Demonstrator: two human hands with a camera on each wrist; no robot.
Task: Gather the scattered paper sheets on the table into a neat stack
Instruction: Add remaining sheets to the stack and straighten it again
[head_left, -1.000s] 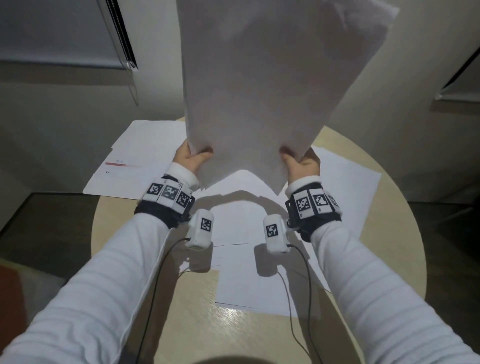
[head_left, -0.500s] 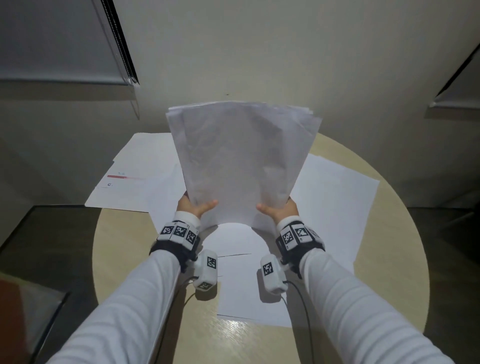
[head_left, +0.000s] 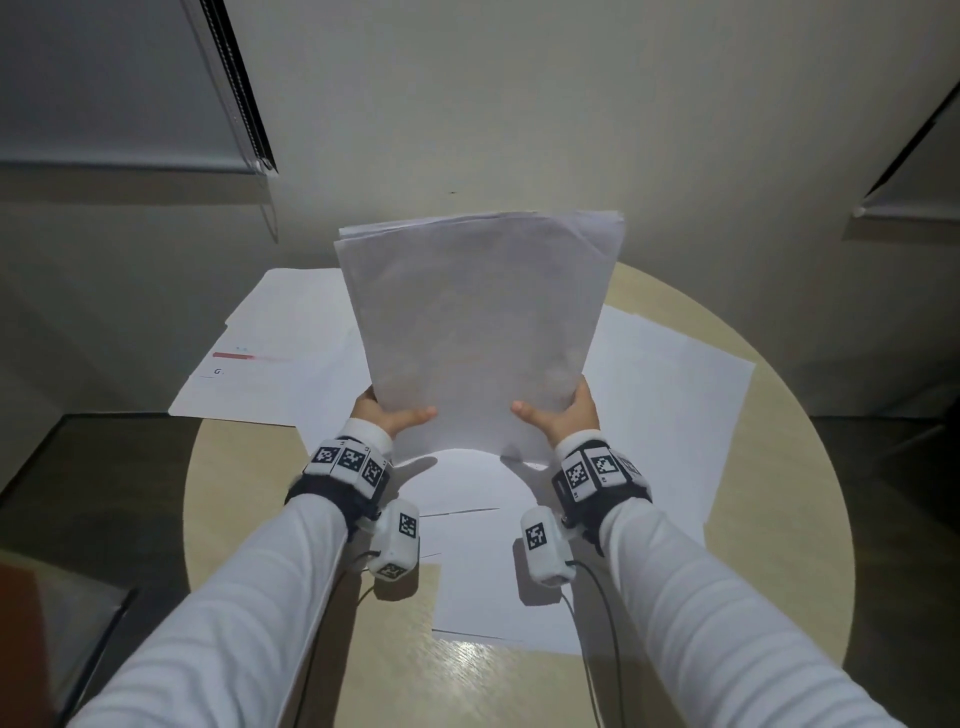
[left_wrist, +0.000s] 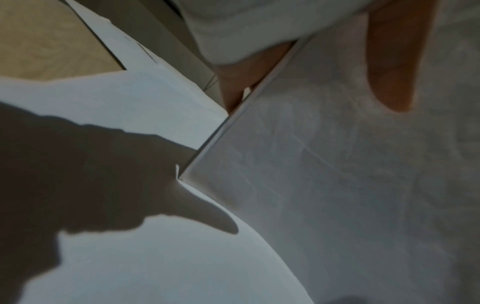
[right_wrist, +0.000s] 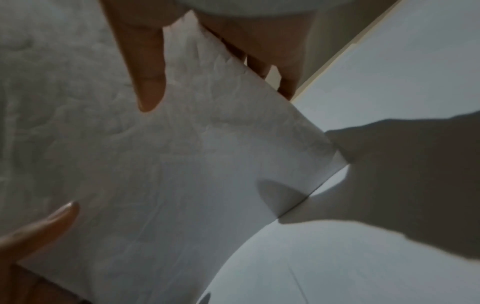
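A bundle of white sheets (head_left: 478, 332) stands nearly upright over the middle of the round table (head_left: 779, 467), its top edges slightly uneven. My left hand (head_left: 389, 415) grips its lower left side, thumb on the near face. My right hand (head_left: 561, 415) grips the lower right side the same way. The left wrist view shows the bundle's corner (left_wrist: 311, 185) with my thumb (left_wrist: 394, 72) across it; the right wrist view shows the bundle (right_wrist: 182, 174) under my right thumb (right_wrist: 148, 78). Loose sheets (head_left: 675, 395) lie flat on the table beneath.
More sheets lie at the table's far left, one with a red bar (head_left: 260, 358), overhanging the edge. Another sheet (head_left: 498, 597) lies near me between my wrists. A wall stands behind the table, with dark floor to either side.
The bundle has come down from high in front of the camera to just above the table, and its sheets now line up more squarely. Both hands kept their grip.
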